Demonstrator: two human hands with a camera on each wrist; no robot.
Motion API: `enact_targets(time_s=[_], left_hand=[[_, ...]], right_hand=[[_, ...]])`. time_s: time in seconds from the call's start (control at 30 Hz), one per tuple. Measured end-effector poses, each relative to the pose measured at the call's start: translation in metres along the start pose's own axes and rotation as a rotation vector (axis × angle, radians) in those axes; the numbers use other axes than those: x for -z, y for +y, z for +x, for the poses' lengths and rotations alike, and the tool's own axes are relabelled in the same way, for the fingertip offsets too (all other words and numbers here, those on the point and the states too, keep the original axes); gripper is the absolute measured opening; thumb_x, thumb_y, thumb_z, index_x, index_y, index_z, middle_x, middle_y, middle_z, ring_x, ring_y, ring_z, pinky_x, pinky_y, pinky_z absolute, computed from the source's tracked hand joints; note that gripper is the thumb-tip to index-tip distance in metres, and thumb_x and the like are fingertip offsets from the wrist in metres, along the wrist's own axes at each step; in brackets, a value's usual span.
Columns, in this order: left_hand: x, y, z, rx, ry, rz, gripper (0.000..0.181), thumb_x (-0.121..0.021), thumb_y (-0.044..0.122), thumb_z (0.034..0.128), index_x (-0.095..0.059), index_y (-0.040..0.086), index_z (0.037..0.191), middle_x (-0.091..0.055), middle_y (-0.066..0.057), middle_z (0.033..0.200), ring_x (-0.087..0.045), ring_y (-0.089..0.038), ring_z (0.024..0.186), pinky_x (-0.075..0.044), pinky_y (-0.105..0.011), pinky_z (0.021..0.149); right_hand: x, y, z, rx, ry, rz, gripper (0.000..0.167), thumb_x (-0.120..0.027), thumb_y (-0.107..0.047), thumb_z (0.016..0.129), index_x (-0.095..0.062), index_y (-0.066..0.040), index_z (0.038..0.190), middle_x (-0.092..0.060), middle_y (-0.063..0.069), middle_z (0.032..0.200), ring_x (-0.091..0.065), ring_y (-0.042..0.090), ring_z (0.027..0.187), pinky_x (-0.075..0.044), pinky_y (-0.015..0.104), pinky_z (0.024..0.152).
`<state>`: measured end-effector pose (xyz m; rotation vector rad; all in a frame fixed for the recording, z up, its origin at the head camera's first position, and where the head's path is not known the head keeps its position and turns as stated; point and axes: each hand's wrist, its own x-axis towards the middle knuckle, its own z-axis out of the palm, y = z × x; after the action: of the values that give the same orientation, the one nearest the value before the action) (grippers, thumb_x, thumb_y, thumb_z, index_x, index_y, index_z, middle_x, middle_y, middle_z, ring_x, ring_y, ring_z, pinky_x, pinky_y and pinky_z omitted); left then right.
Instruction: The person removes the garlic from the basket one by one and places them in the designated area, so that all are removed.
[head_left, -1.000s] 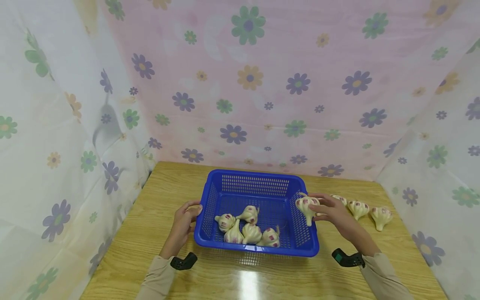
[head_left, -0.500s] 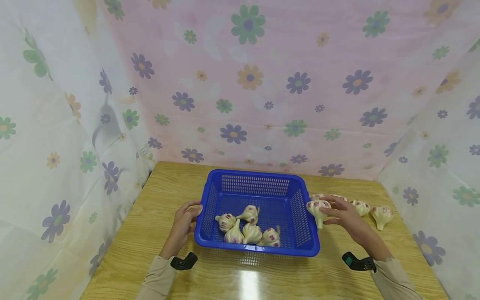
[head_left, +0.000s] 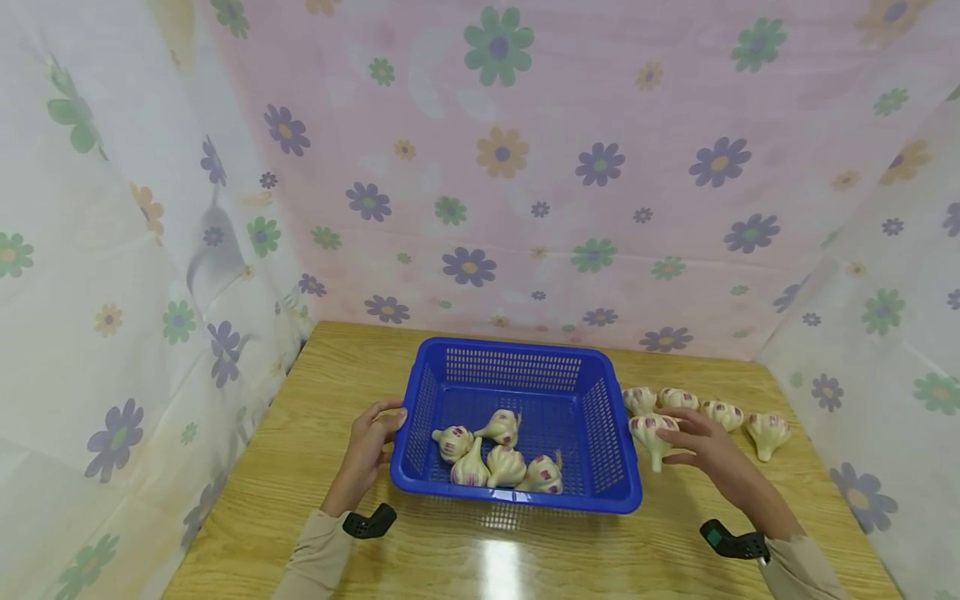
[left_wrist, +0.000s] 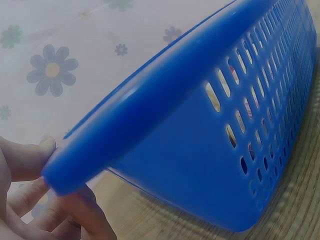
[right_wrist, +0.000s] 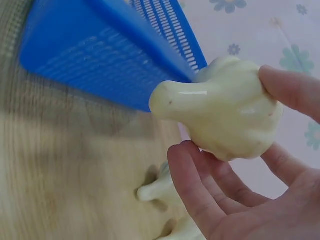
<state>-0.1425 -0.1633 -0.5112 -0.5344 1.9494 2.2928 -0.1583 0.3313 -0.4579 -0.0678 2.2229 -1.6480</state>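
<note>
The blue plastic basket (head_left: 517, 497) stands on the table with several garlic bulbs (head_left: 470, 468) grouped in its front left part. At its left end my left hand (head_left: 368, 440) grips the rim (left_wrist: 125, 107), thumb on the upper side and fingers beneath. My right hand (head_left: 701, 446) holds a garlic bulb (head_left: 651, 429) just outside the basket's right end, stem pointing down. In the right wrist view, thumb and fingertips pinch this pale bulb (right_wrist: 235, 110) above the table.
Several more garlic bulbs (head_left: 768, 433) lie in a row on the wooden table (head_left: 300, 467), right of the basket. Flower-patterned cloth (head_left: 468, 267) hangs behind and at both sides.
My right hand has carried the garlic bulb rightward and down, from over the basket's right rim to beside it, uncovering bulbs in the row. My left hand and the basket stay put.
</note>
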Motion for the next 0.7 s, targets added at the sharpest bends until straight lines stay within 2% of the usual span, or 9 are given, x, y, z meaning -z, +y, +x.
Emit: enact_targets(time_s=[0.17,0.23,0.4,0.7], left_hand=[[0.0,0.0,0.0,0.003,0.004,0.01,0.032,-0.06,0.015,0.0913,-0.056,0.006,0.122,-0.066,-0.007,0.088,-0.063,-0.018,0.069,-0.052,-0.031,0.053],[0.0,0.0,0.0,0.005,0.007,0.013,0.032,-0.06,0.015,0.0914,-0.056,0.006,0.122,-0.066,-0.006,0.088,-0.063,-0.017,0.069,-0.052,-0.029,0.052],[0.0,0.0,0.0,0.008,0.013,0.008,0.031,-0.06,0.014,0.0916,-0.056,0.006,0.121,-0.065,-0.006,0.087,-0.063,-0.016,0.069,-0.051,-0.028,0.052],[0.0,0.0,0.0,0.008,0.012,0.01,0.03,-0.059,0.014,0.092,-0.056,0.007,0.121,-0.065,-0.006,0.089,-0.063,-0.017,0.07,-0.052,-0.029,0.053]], right_hand=[[0.003,0.01,-0.003,-0.037,0.017,-0.016,0.06,-0.053,-0.032,0.097,-0.031,0.002,0.141,-0.019,0.025,0.147,-0.039,0.032,0.122,-0.049,0.047,0.086],[0.003,0.015,-0.003,-0.056,0.024,-0.008,0.062,-0.054,-0.033,0.097,-0.03,0.002,0.142,-0.02,0.025,0.147,-0.043,0.032,0.12,-0.049,0.048,0.086],[0.003,0.026,-0.003,-0.081,0.035,0.012,0.061,-0.055,-0.031,0.096,-0.031,0.002,0.141,-0.025,0.024,0.145,-0.05,0.021,0.111,-0.049,0.049,0.086],[-0.003,0.039,-0.002,-0.117,0.071,-0.026,0.066,-0.058,-0.031,0.094,-0.03,0.005,0.142,-0.027,0.031,0.143,-0.043,0.04,0.121,-0.05,0.046,0.084]])
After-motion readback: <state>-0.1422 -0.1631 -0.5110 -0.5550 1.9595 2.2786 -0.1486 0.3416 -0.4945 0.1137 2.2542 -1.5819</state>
